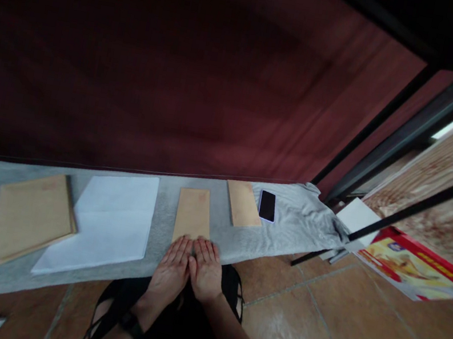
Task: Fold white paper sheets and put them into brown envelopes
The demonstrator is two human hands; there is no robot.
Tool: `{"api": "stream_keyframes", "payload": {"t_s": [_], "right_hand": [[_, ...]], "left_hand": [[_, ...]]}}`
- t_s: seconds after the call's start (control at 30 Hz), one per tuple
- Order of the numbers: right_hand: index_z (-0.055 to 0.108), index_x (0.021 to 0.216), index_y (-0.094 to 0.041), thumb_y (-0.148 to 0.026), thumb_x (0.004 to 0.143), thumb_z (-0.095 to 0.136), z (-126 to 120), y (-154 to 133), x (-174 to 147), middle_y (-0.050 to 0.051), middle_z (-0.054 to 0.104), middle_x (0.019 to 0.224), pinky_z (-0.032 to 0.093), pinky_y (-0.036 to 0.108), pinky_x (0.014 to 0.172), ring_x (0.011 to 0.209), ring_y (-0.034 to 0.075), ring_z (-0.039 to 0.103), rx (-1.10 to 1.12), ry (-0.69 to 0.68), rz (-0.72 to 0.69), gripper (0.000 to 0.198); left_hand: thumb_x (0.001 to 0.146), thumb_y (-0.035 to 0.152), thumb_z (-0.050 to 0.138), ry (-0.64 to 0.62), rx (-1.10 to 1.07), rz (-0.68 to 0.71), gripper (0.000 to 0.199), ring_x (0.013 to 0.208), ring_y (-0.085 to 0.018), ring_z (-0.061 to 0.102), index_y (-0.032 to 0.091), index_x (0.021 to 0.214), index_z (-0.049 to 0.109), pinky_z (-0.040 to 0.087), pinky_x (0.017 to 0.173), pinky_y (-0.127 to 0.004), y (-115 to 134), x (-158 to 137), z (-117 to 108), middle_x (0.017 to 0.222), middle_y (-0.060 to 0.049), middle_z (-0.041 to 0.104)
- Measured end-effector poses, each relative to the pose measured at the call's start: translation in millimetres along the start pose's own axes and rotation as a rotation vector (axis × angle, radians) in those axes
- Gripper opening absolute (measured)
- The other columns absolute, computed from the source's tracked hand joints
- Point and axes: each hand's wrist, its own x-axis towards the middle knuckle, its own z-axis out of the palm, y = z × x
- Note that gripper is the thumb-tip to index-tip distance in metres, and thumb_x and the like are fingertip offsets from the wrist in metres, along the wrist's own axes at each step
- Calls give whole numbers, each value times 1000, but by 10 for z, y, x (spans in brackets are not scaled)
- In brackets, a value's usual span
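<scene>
A brown paper envelope (194, 210) lies lengthwise on the grey cloth in front of me. My left hand (170, 267) rests flat on its near end, fingers stretched out. Beside it, my right hand (206, 270) lies flat too, fingers straight, the thumbs close together. The hands cover the envelope's near edge. To the right is a second brown envelope (243, 204), slightly slanted, with a phone (267, 206) beside it. On the left, white paper sheets (114, 220) with a crease lie partly under a stack of larger brown envelopes (32, 212).
The grey cloth (283, 243) covers a narrow bench against a dark red curtain (159, 77). Black metal bars (372, 130) rise at the right. A red and yellow box (419, 265) and a white board (358, 217) stand near the tiled floor (292, 319).
</scene>
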Motion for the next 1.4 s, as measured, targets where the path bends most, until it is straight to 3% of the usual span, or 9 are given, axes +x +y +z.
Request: {"api": "stream_keyframes", "payload": {"t_s": [0.3,0.57,0.73,0.8,0.87,0.93,1.0,1.17,1.4], "right_hand": [[46,149,-19,-36,104,42,62,61,-43,7,51,151,26,43,123,140,21,46,-63,29,21,48],[50,147,-19,-33,104,41,22,18,-22,8,54,148,25,45,122,137,23,49,-43,40,43,45],[50,146,-19,-33,104,42,18,9,-14,7,54,148,24,44,122,137,23,48,-55,16,57,45],[51,146,-22,-34,104,44,7,7,-11,7,54,149,24,45,121,137,23,48,-69,0,57,44],[53,144,-25,-35,103,45,-10,3,-7,7,53,149,25,46,120,138,24,47,-79,-17,50,42],[55,142,-27,-36,103,47,-31,-2,1,7,53,149,26,46,120,138,25,47,-77,-31,46,41],[55,142,-27,-36,103,46,-51,-7,13,7,53,149,27,47,119,137,25,47,-68,-40,52,41],[53,143,-25,-33,104,43,-53,-9,21,6,55,147,23,48,122,135,24,50,-36,-28,87,41],[52,144,-22,-30,103,45,31,-27,-5,6,55,147,21,50,123,137,25,49,11,23,122,43]], "left_hand": [[97,34,38,51,-13,-128,49,132,-34,55,9,135,56,44,108,-52,-157,-77,-116,140,-22,59],[96,29,38,0,51,-282,30,105,-33,62,17,106,65,48,89,-48,-112,235,-304,113,-16,69],[96,34,42,26,67,-435,35,104,-35,59,13,114,62,48,86,-50,-71,327,-273,111,-19,65],[96,27,39,31,34,-380,36,111,-36,58,12,118,62,48,90,-51,-39,299,-238,124,-21,62],[95,21,37,19,-19,-239,39,122,-34,56,13,123,62,46,98,-50,-3,246,-204,136,-19,59],[94,16,36,-3,-60,-109,42,129,-30,54,15,128,61,41,108,-49,22,187,-178,139,-15,60],[93,16,38,-20,-74,-69,42,131,-28,54,16,129,61,37,113,-48,24,145,-171,138,-13,62],[97,24,36,-28,-77,-187,40,128,-28,57,13,122,65,46,107,-44,-88,144,-212,135,-16,63],[91,17,40,6,-164,-330,32,114,-28,62,12,105,69,47,103,-42,-183,284,-231,117,-16,69]]}}
